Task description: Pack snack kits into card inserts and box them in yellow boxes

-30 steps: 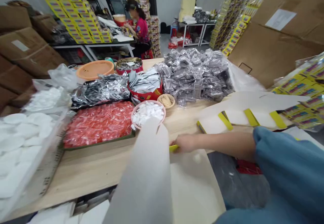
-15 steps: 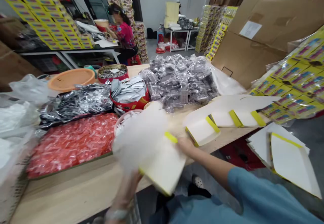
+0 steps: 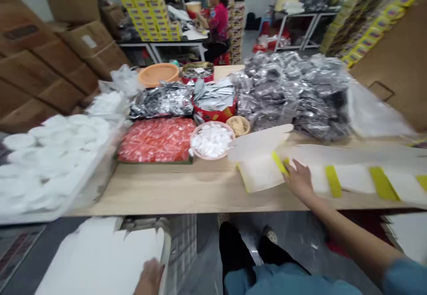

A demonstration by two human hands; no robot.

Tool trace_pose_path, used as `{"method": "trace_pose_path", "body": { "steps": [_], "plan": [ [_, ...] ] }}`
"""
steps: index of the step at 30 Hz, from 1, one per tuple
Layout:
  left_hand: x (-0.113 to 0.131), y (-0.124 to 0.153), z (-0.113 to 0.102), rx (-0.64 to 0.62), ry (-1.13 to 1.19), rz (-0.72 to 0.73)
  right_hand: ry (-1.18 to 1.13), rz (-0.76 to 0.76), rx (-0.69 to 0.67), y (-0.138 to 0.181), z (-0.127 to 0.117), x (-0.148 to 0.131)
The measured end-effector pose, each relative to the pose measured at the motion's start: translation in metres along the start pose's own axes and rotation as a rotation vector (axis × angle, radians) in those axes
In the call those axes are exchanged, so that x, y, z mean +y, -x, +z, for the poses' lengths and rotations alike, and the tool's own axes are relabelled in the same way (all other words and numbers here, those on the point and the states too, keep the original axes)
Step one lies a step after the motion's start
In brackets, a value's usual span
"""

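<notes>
My right hand [image 3: 299,178] pinches the yellow-edged side of a part-folded white carton [image 3: 263,170], which lies on the table with its lid flap spread away from me. To its right, more part-folded cartons [image 3: 355,179] with yellow side flaps stand in a row. Down at the lower left, my left hand [image 3: 151,273] is at the right edge of a stack of flat white card blanks [image 3: 110,255], below table height. Motion blur smears its fingers.
Along the table [image 3: 207,193] sit a tray of red packets [image 3: 155,139], a pink bowl of small white pieces [image 3: 212,140], a red tin of silvery sachets [image 3: 215,97] and heaped grey packets [image 3: 283,90]. A bin of white round items [image 3: 60,157] is left. Another person [image 3: 218,19] sits behind.
The carton that was held in the air between both hands now rests on the table at the left end of the row. My left hand has moved to the blanks; the view has swung left.
</notes>
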State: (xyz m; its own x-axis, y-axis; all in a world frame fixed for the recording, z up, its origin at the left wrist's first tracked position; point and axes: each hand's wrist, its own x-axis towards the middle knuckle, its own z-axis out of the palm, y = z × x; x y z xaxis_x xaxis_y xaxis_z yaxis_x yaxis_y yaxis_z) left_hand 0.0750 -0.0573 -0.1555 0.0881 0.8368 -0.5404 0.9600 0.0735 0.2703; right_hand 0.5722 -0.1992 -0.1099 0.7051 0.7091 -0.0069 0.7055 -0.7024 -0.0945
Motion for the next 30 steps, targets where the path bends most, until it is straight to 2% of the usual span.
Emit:
{"method": "trace_pose_path", "body": {
  "steps": [2,3,6,9,11,14,17,18,19,21,22,24,25,26,27,28,30],
  "plan": [
    [-0.007,0.002,-0.023,-0.029,-0.016,-0.047,-0.128,-0.208,-0.026,0.028,-0.01,-0.035],
    [-0.008,0.001,-0.034,-0.025,-0.047,-0.081,-0.221,-0.337,-0.099,0.041,-0.014,-0.058],
    [-0.001,-0.006,-0.054,0.044,-0.104,-0.173,-0.478,-0.658,-0.473,0.069,-0.017,-0.128],
    [0.004,-0.014,-0.058,0.034,0.013,-0.152,-0.596,-0.793,-0.767,0.079,-0.01,-0.18],
    [0.002,-0.012,-0.064,-0.001,0.071,-0.118,-0.637,-0.757,-0.902,0.087,-0.003,-0.201],
    [0.012,0.012,-0.086,0.012,0.035,-0.13,-0.767,-0.558,-1.112,0.119,-0.006,-0.232],
    [0.062,0.052,-0.109,0.133,-0.009,-0.005,-1.031,-0.461,-1.327,0.166,-0.03,-0.268],
    [0.084,0.065,-0.115,0.161,0.024,0.061,-1.102,-0.448,-1.329,0.177,-0.04,-0.278],
    [0.106,0.076,-0.118,0.146,0.09,0.063,-1.152,-0.415,-1.299,0.183,-0.048,-0.283],
    [0.135,0.095,-0.122,0.02,0.351,0.042,-1.195,-0.298,-1.245,0.175,-0.057,-0.275],
    [0.138,0.101,-0.124,-0.003,0.477,0.043,-1.208,-0.211,-1.248,0.162,-0.058,-0.261],
    [0.123,0.109,-0.124,0.111,0.637,0.019,-1.262,-0.029,-1.293,0.126,-0.057,-0.217],
    [0.107,0.11,-0.122,0.206,0.663,-0.025,-1.306,0.049,-1.3,0.107,-0.057,-0.189],
    [0.09,0.109,-0.119,0.259,0.689,-0.128,-1.352,0.106,-1.279,0.088,-0.057,-0.162],
    [0.074,0.106,-0.114,0.212,0.748,-0.208,-1.37,0.144,-1.251,0.071,-0.058,-0.135],
    [0.06,0.101,-0.108,0.087,0.843,-0.222,-1.363,0.161,-1.217,0.056,-0.06,-0.112],
    [0.047,0.089,-0.094,-0.16,1.04,-0.132,-1.277,0.123,-1.106,0.035,-0.064,-0.08]
  ]
}}
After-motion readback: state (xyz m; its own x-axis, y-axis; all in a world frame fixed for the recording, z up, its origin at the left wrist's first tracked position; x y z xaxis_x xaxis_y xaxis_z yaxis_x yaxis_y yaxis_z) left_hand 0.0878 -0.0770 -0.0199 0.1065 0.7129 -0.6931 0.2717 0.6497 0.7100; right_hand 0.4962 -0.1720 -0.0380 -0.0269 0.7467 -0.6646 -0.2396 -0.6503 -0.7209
